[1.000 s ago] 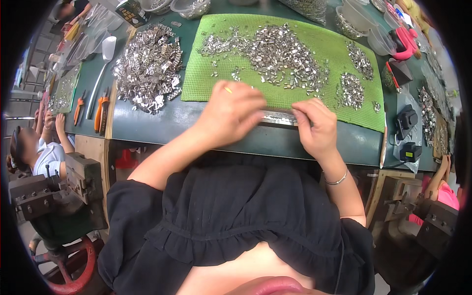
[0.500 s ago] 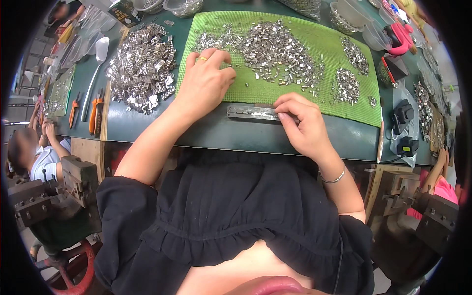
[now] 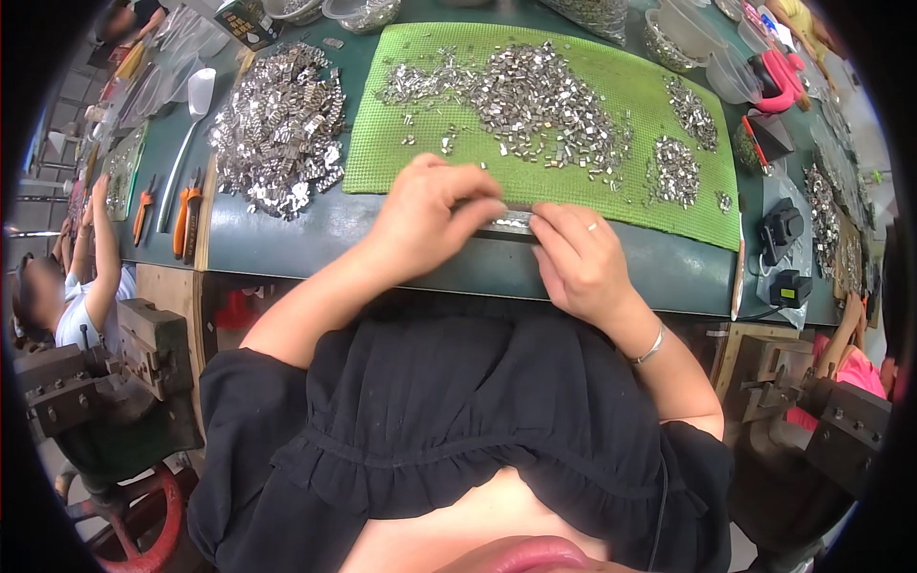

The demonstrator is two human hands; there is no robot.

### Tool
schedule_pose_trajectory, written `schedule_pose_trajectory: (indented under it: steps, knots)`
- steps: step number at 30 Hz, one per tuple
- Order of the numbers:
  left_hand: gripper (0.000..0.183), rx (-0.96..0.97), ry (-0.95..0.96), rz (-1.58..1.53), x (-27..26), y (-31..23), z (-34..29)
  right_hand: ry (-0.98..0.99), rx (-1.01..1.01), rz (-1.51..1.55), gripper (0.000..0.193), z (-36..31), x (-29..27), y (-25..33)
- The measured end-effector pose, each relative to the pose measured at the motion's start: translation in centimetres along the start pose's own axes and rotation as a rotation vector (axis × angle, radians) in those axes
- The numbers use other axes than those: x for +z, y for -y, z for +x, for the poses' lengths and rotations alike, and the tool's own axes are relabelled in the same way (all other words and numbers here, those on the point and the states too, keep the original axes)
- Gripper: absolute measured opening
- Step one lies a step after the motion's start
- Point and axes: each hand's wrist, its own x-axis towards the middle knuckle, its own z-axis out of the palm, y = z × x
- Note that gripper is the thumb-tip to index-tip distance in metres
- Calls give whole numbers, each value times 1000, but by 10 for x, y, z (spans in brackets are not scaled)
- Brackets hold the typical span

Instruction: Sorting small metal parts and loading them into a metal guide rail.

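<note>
Dark green surface (image 3: pixel 287 239) carries everything. Green mesh mat (image 3: pixel 401 162) sits at its middle, probably so small parts don't slide or roll. Loose silver clips (image 3: pixel 535 105) are spread thin across the mat's far half, easy to pick singly; a separate small pile (image 3: pixel 673 172) lies toward the mat's right edge. A bigger heap of metal pieces (image 3: pixel 277 129) sits off the mat on the left, with orange-handled pliers (image 3: pixel 186 220) near the surface's left edge, out of the way.

Narrow metal strip (image 3: pixel 511 225) lies along the mat's near edge, close to the body, likely for short reach. Left hand (image 3: pixel 430 215): fingers curled together, tips pinching the strip's left end. Right hand (image 3: pixel 573 258): fingers pressed together on the right end, steadying it. Both hands are touching the strip.
</note>
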Motion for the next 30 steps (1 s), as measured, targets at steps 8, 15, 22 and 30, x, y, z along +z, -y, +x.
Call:
schedule_pose_trajectory:
  steps: [8,15,22,30]
  knots:
    - [9,152,-113,22,39,-2,-9,41,42,132,15,45,-6,-42]
    - [6,154,-84,95,41,-7,-11,155,-64,-108,14,114,56,-66]
    - [8,100,-89,-7,43,-1,-14,269,-204,-334,8,123,60,-60]
    - [7,83,-44,-13,37,-5,-11,-25,185,366,6,99,8,-45]
